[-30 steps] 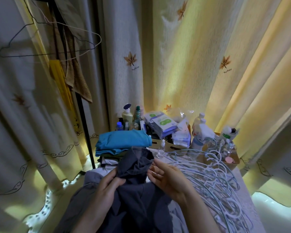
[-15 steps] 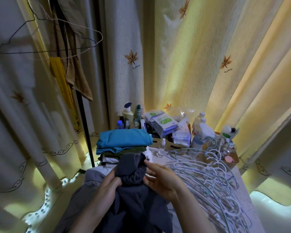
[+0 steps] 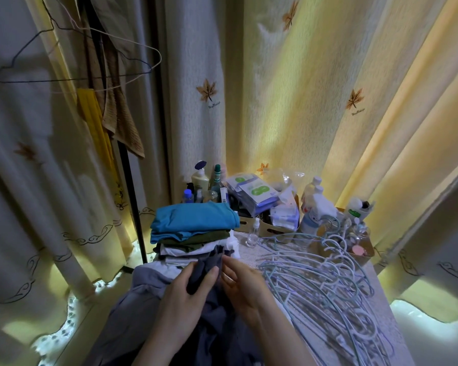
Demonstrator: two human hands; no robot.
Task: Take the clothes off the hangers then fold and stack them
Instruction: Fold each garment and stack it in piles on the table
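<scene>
Dark grey knit fabric forms the dark grey garment (image 3: 214, 320), which lies bunched at the near edge of the desk (image 3: 389, 328), directly in front of the person. Its type cannot be determined from the creased mass.

The left hand (image 3: 180, 294) grips a raised fold of this garment, with the thumb on the upper face and the curled fingers below. The right hand (image 3: 245, 285) is loosely curved. Its forefinger meets the top edge of the same fold and appears to pinch it, though slight blur obscures the thumb.

Just beyond the hands stands the stack of folded clothes (image 3: 193, 220). It has a smooth teal layer on top, then a dark green layer, then white layers. The raised fold reaches the front of this stack.

To the right, a tangled pile of thin white hangers (image 3: 328, 289) with curved hooks covers much of the desk, which has a pale, finely textured cover.

At the far edge are:
- a cream pump bottle (image 3: 200, 179)
- a green bottle (image 3: 217, 175)
- a small clear spray bottle (image 3: 251, 235)
- open boxes, one holding glossy packets (image 3: 251, 191)

At upper left, two bare wire hangers (image 3: 77, 75) hang beside a ribbed brown towel (image 3: 122, 122) and a yellow cloth (image 3: 94, 122) on a black pole (image 3: 132, 196). Cream curtains (image 3: 288, 101) with embroidered maple leaves close the background.
</scene>
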